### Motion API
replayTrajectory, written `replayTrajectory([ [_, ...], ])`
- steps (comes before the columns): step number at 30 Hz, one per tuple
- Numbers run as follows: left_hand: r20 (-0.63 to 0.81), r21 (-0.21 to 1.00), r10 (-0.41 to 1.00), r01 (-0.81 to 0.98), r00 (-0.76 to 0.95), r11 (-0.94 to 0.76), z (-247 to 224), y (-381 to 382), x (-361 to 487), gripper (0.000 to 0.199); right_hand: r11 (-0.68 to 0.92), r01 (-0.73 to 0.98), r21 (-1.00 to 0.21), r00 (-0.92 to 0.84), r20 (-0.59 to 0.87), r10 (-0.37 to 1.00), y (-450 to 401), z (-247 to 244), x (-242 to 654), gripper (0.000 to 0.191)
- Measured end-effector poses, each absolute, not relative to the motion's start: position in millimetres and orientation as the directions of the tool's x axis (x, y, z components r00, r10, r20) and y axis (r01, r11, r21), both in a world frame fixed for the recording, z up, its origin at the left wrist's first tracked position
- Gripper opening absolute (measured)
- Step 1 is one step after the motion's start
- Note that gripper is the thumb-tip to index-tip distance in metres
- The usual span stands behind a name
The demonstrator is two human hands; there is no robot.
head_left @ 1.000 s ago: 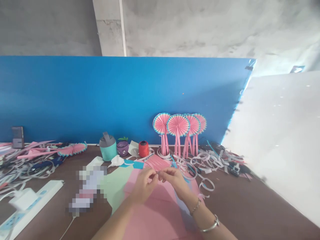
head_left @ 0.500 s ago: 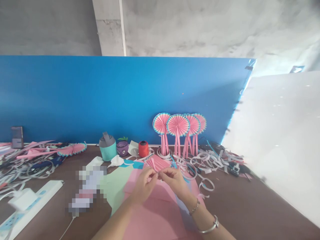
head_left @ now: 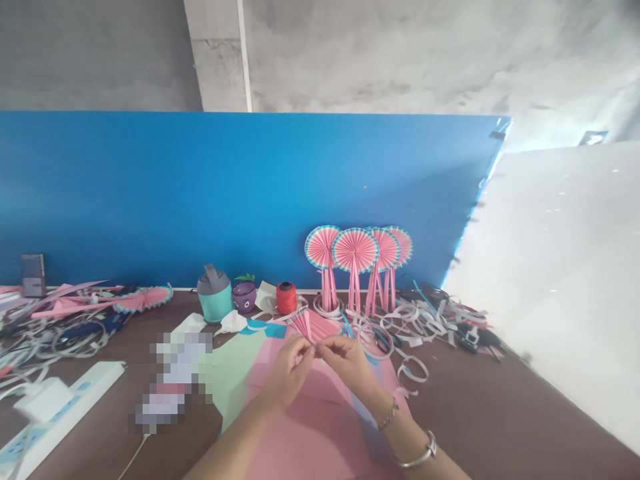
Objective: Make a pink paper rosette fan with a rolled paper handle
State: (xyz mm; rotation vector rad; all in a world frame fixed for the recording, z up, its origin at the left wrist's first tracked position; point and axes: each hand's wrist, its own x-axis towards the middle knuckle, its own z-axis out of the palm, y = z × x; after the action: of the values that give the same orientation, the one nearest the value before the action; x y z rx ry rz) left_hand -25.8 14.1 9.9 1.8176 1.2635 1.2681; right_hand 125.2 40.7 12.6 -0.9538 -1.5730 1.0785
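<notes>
Pink pleated paper (head_left: 305, 325), blue partition (head_left: 200, 193)

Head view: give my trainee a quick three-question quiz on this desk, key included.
1. True or false: the red cylindrical spool is right of the rounded teal bottle with a grey lid in the picture.
2. What spreads in folds at the fingertips of the bare left hand and bare right hand?
3. How many round pink paper fans with blue-patterned rims stand before the flat blue board?

Key: 1 true; 2 pleated pink paper; 3 four.

Teal grey-lidded bottle (head_left: 215, 301) beside purple cup (head_left: 244, 299); white charger (head_left: 44, 399) on power strip (head_left: 86, 395); blue partition (head_left: 200, 193) behind.
</notes>
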Motion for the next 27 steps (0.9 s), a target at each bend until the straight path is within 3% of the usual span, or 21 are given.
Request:
replayTrajectory([
  [15, 0.299, 0.892, 0.953, 0.340, 0.055, -0.299, 4, 14, -20, 0.024, 0.464, 0.198, -0.863, -0.205, 0.427, 0.881, 41, 6, 121, 0.016],
  [27, 0.322, 0.878, 0.946, 0.363, 0.037, -0.313, 8, 13, -20, 0.025, 0.455, 0.174, -0.873, -0.203, 0.420, 0.884, 43, 1, 121, 0.017],
])
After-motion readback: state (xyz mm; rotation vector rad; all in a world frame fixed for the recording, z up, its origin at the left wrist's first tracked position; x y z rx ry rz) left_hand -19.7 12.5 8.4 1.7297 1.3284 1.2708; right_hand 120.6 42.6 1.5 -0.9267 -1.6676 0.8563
